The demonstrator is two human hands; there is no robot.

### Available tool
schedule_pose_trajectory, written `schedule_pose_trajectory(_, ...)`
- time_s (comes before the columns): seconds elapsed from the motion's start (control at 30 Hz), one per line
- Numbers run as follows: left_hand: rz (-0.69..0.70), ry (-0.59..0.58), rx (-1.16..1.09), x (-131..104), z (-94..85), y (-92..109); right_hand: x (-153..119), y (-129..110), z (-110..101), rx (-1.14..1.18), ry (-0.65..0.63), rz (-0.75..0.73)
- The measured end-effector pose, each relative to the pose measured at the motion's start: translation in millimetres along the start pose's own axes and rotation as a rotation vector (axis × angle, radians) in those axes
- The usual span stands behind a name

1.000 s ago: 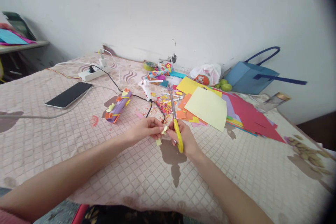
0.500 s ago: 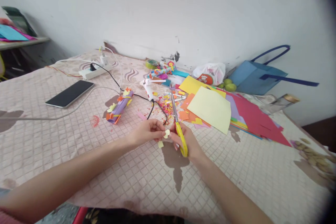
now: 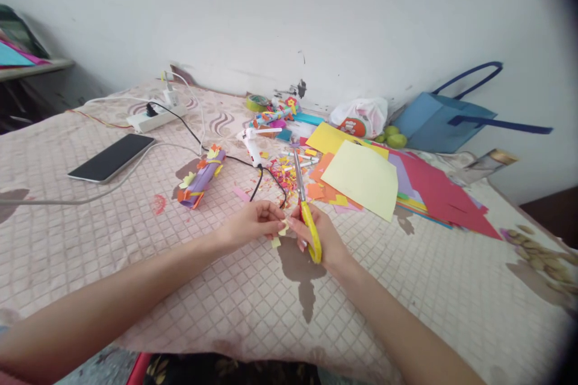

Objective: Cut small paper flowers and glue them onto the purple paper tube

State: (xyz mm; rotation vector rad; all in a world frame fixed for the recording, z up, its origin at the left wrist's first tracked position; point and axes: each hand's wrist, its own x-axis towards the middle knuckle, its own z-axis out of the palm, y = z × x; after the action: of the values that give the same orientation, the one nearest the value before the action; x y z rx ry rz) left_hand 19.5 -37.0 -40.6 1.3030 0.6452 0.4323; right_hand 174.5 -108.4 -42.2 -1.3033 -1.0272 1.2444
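Between the fingertips of my left hand (image 3: 257,222) is a small pale yellow paper piece (image 3: 283,228), partly hidden by the fingers. My right hand (image 3: 323,234) holds yellow-handled scissors (image 3: 311,231), blades pointing away toward the wall, and its fingertips touch the same paper piece. A small pale yellow scrap (image 3: 276,242) shows just below my left fingers. To the left lies a purple paper roll (image 3: 203,180) with orange and yellow cut shapes on it. A white glue gun (image 3: 251,147) rests beyond my hands, near many small paper bits (image 3: 289,177).
Coloured paper sheets (image 3: 361,177) are spread at the right, with a blue bag (image 3: 445,123) behind them. A phone (image 3: 112,158) and a white power strip (image 3: 156,118) sit at the left. Cables cross the patterned tablecloth (image 3: 217,307). A white plastic bag (image 3: 361,117) stands near the wall.
The whole view has shifted slightly, with table items appearing a little higher and further left. The fingertips now cover more of the small yellow paper piece. The scissors remain in my right hand.
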Motion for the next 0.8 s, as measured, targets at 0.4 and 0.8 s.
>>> schedule_pose_trajectory(0.4,0.067,0.122,-0.112,-1.0,1.8,-4.2,-1.4,4.4,5.7,0.062,0.045,-0.044)
schedule_pose_trajectory(0.8,0.062,0.102,-0.02,-1.0,4.6,-1.9,-1.7,2.4,4.3,-0.013,0.081,-0.062)
